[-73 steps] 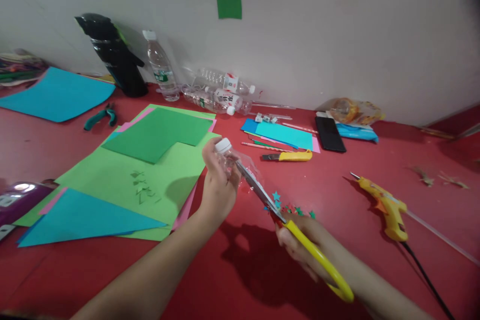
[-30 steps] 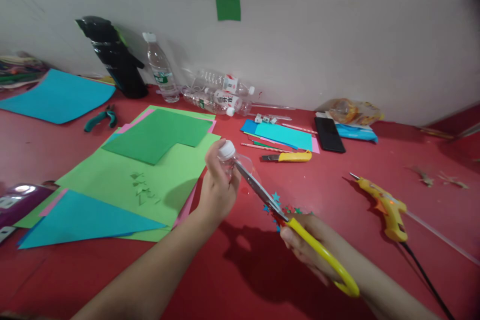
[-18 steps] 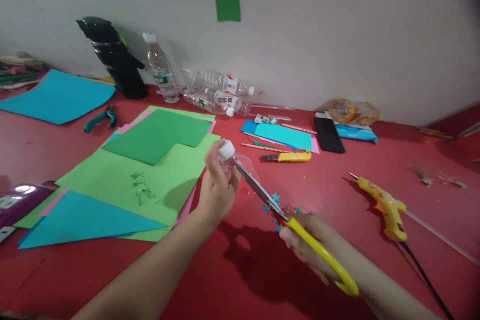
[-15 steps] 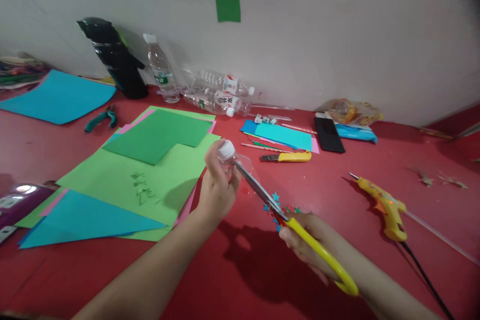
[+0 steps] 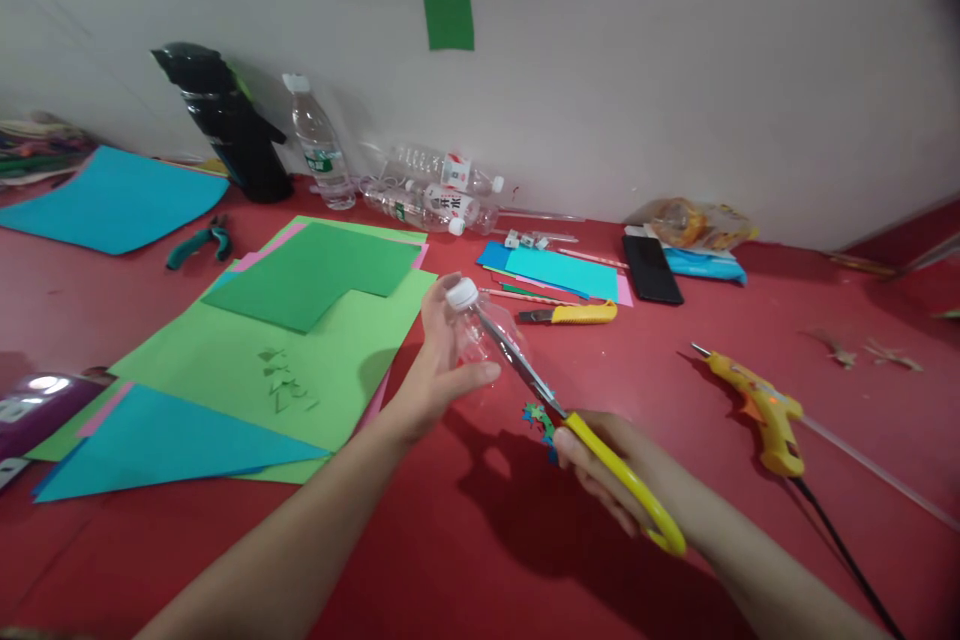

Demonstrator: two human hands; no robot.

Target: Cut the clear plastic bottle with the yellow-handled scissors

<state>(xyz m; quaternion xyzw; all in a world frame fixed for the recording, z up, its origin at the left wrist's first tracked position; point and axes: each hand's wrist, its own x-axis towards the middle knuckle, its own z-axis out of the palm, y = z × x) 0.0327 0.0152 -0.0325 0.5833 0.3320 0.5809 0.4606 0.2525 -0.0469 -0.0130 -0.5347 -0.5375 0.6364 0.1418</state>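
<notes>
My left hand (image 5: 439, 360) holds a clear plastic bottle top (image 5: 480, 342) with a white cap, its fingers behind the neck and its thumb stretched away from the plastic. In my right hand (image 5: 611, 465) is a pair of scissors (image 5: 619, 475) with yellow handles. Their blades lie close together and point up-left, the tips against the plastic just below the cap. Whether the tips cut into it, I cannot tell. Small blue and green paper stars (image 5: 541, 418) lie on the red table, partly hidden by the scissors and my right hand.
Stacked coloured paper (image 5: 360, 340) covers the left, near teal pliers (image 5: 199, 242). Plastic bottles (image 5: 431, 205) and a black flask (image 5: 236, 140) stand or lie by the wall. A yellow cutter knife (image 5: 574, 314), phone (image 5: 652, 270) and corded yellow glue gun (image 5: 757, 405) lie right.
My left thumb has opened away from the bottle top, which has turned and shows more of its side. The scissors and my right hand have shifted slightly up and left.
</notes>
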